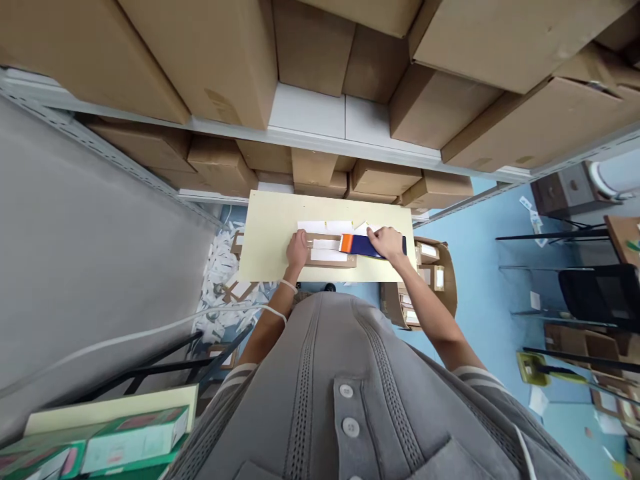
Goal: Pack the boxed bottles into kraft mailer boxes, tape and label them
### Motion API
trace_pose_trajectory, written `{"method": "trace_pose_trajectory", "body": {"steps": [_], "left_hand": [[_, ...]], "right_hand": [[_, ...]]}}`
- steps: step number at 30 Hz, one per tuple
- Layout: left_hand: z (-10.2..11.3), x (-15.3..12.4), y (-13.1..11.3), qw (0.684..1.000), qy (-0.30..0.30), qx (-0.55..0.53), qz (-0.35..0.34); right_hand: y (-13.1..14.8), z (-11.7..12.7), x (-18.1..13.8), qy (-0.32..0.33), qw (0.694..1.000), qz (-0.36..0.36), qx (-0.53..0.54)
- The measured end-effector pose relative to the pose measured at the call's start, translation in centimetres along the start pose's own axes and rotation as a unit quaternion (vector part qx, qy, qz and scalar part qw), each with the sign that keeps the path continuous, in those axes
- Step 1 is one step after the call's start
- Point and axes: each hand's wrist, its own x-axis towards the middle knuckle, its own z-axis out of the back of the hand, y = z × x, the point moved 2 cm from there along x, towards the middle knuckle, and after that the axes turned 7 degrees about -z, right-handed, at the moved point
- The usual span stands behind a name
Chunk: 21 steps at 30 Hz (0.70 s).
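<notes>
A small flat cardboard box [330, 262] with white labels lies on a cream board [267, 233] in front of me. My left hand [297, 249] is closed on the box's left end, the thumb on top. My right hand [386, 243] grips a flat, dark blue piece with an orange end [364, 246]. Its orange, white-tipped end lies over the right part of the box. What kind of thing it is, I cannot tell. White paper strips [330, 226] lie along the far side of the box, partly behind my right hand.
Shelves of cardboard boxes [320, 167] stand beyond the board. An open carton [450, 293] with small labelled boxes sits below right. Paper scraps [213, 293] are heaped on the floor at left. A white cable [200, 313] runs to my left arm. Green boxes [135, 440] lie lower left.
</notes>
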Motion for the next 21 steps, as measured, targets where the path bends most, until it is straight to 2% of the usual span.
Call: {"method": "trace_pose_trajectory", "body": {"steps": [5,8,11,21], "left_hand": [[0.0,0.1,0.2,0.998,-0.004,0.065,-0.021],[-0.1,0.2,0.5,0.997,-0.009,0.068,-0.03],[-0.2,0.3,0.6,0.997,-0.011,0.065,-0.035],[-0.4,0.2,0.1,0.997,-0.027,0.062,-0.039]], "right_hand": [[-9.5,-0.9,0.9,0.031,0.998,-0.028,-0.046],[-11.7,-2.2,1.4,0.053,0.995,-0.039,-0.073],[-10.9,-3.6,2.2,0.069,0.994,-0.015,-0.084],[-3.8,-6.6,4.2,0.087,0.995,0.042,-0.035]]}}
